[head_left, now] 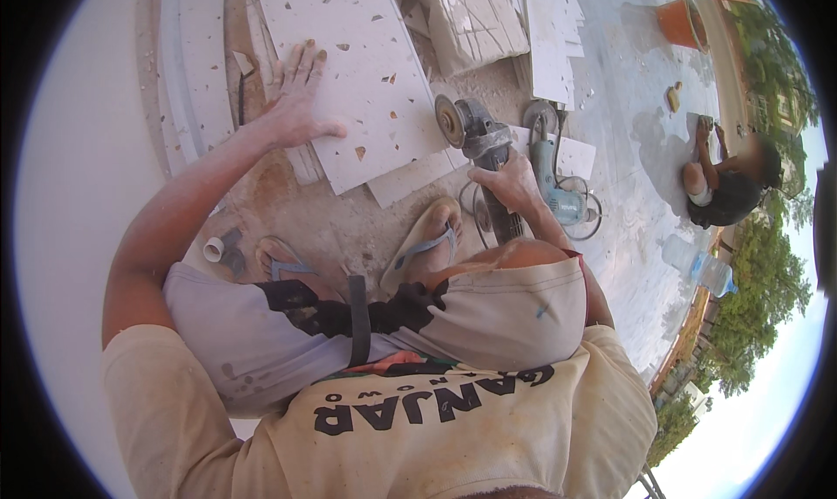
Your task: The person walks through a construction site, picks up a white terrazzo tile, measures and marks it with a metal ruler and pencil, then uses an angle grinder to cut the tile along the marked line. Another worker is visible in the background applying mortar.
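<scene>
My left hand (296, 102) rests flat on a white terrazzo slab (349, 71) flecked with brown chips, its fingers stretched out and the thumb apart. Held in my right hand (516, 185) is a dark angle grinder (485, 137), gripped round its body. The grinder's round disc (450, 120) points up beside the slab's right edge and looks apart from it. Just right of that hand lies a second power tool, a teal grinder (546, 160) with a looped cord. Whether the disc is spinning, I cannot tell.
More white slabs (551, 45) and a dusty block (471, 19) lie at the far side. My sandalled feet (427, 237) are close to the slab. Rightward are an orange bucket (682, 23), a sitting person (728, 185) and a clear water bottle (697, 265). A short pipe piece (214, 250) lies left.
</scene>
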Available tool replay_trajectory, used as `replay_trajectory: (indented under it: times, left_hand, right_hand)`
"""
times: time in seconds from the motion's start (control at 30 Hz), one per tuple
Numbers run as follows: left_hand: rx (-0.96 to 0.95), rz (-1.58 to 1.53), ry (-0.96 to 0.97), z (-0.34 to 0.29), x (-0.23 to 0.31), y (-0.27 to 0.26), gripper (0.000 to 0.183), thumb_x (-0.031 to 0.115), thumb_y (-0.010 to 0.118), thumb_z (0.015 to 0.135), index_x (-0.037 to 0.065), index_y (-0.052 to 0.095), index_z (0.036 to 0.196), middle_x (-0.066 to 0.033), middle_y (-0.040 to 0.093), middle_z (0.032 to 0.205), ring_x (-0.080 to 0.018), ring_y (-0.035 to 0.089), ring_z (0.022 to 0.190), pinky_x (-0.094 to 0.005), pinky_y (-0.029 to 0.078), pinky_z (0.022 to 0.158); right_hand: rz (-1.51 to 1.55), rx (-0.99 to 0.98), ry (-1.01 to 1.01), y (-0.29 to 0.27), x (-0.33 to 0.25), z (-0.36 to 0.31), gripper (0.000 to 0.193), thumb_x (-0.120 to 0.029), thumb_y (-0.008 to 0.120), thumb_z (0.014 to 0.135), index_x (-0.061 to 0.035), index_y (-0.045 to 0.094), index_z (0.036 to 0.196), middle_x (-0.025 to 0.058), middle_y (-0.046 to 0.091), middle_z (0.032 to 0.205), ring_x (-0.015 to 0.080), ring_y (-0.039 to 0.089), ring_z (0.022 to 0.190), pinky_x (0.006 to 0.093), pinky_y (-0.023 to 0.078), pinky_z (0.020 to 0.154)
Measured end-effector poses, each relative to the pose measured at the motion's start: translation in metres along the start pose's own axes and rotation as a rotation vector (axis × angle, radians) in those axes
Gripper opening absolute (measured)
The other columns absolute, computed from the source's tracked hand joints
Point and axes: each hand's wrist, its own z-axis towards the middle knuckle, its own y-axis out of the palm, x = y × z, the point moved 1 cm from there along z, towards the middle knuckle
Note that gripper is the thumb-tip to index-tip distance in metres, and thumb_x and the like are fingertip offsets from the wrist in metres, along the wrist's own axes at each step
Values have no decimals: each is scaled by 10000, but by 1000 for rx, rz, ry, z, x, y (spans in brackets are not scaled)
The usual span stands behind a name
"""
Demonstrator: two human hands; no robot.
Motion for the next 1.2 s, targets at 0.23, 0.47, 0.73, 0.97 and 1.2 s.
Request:
replay_trajectory:
  times: [0.23, 0.47, 0.73, 0.97, 1.2]
  left_hand:
    - [37, -32, 28, 1, -3, 4, 1349, 686, 754, 703, -4, 7, 1589, -209, -71, 1662, -340, -127, 1538, -489, -32, 1245]
    - [55, -71, 39, 1, -5, 7, 1363, 626, 792, 680, 1, -7, 1591, -203, -75, 1665, -338, -123, 1541, -497, -33, 1240]
    - [25, -66, 26, -1, -3, 1, 1357, 666, 767, 694, -25, 8, 1582, -222, -71, 1658, -340, -140, 1536, -486, -45, 1244]
    - [-5, -55, 16, -1, 0, -4, 1357, 672, 759, 696, -29, 7, 1580, -219, -76, 1659, -338, -139, 1537, -483, -46, 1245]
    - [-8, -48, 17, -2, -1, -3, 1358, 688, 746, 701, -26, -1, 1581, -217, -82, 1659, -332, -145, 1536, -485, -49, 1245]
  right_hand:
    - [-34, 27, -5, 1, -4, 7, 696, -343, 793, 662, 106, 612, 1163, 238, 711, 1024, 322, 701, 980, 395, 536, 879]
    - [-19, 31, -29, 1, -13, 13, 676, -337, 793, 657, 95, 621, 1148, 232, 712, 1015, 320, 700, 960, 388, 538, 869]
    - [28, 8, -40, 5, -6, 25, 673, -340, 794, 654, 98, 622, 1134, 223, 712, 992, 296, 701, 935, 381, 543, 844]
    - [-6, 8, 0, 2, -16, 28, 683, -352, 793, 646, 125, 622, 1104, 240, 709, 983, 306, 699, 930, 382, 543, 843]
    - [-39, 6, -15, -1, -27, 33, 697, -362, 791, 635, 111, 628, 1120, 244, 711, 982, 329, 697, 941, 392, 541, 858]
